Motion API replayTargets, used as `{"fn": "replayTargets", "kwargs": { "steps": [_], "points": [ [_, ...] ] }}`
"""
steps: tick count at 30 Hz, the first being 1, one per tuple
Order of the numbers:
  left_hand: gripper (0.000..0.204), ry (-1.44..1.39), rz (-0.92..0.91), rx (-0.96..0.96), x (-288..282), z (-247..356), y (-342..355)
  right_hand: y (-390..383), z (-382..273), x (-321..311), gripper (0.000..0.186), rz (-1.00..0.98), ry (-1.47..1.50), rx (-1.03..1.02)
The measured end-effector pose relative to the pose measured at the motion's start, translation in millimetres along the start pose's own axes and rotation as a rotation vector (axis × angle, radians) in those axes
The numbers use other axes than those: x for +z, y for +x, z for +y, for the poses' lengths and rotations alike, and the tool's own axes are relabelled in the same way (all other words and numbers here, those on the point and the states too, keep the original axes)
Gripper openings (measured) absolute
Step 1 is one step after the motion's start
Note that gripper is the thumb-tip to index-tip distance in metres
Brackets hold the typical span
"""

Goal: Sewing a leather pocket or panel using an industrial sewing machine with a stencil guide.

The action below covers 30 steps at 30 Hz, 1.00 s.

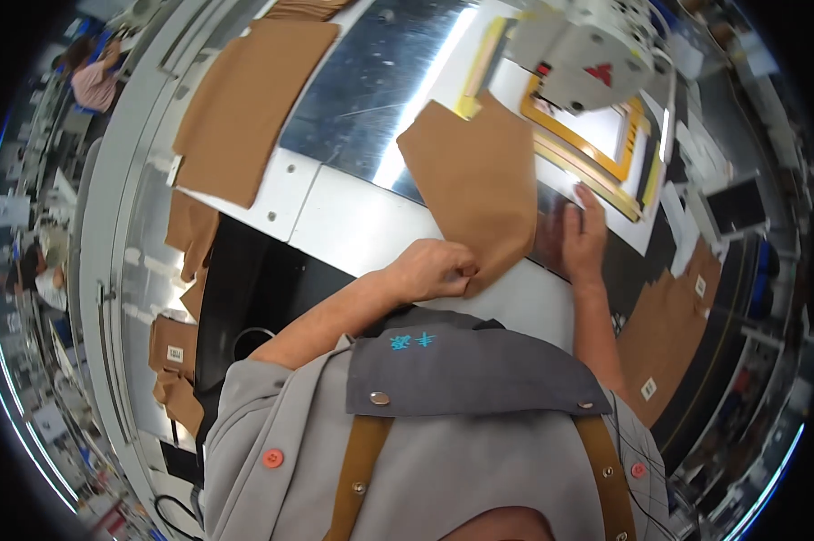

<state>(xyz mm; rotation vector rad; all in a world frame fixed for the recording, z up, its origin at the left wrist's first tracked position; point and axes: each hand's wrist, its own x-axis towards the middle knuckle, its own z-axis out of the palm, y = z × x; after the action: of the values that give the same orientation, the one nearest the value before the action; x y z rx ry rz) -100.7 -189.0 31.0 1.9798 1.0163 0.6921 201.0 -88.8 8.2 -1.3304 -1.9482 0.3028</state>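
Note:
A brown fabric piece lies over the shiny metal plate and hangs toward me. My left hand is closed on its lower corner, where the cloth bends. Just right of the fabric, my right hand rests with fingers extended at the dark reflective strip beside a long yellow-edged guide, holding nothing that I can see. Above my right hand sit an orange-yellow frame and the pale grey head of a machine.
Stacked brown pieces lie upper left; more hang below. Further brown pieces and a dark screen are at right. A metal rail runs down the left. Co-workers sit at benches far left.

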Motion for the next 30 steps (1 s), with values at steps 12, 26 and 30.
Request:
{"fn": "replayTargets", "kwargs": {
  "steps": [12, 26, 30],
  "points": [
    [0.038, 0.072, 0.58, -0.265, -18.6, -31.7, 53.0, 22.7, 17.2, 2.3, 0.057, -0.12, -0.236, 0.224],
    [0.032, 0.041, 0.371, 0.103, -112.2, 80.6, 68.8, 3.1, -88.1, -147.4, 0.02, -0.109, 0.605, 0.109],
    [0.033, 0.17, 0.242, 0.356, -127.3, 158.1, 75.1, -23.0, -65.6, -170.8, 0.019, -0.041, 0.742, -0.023]
  ]
}}
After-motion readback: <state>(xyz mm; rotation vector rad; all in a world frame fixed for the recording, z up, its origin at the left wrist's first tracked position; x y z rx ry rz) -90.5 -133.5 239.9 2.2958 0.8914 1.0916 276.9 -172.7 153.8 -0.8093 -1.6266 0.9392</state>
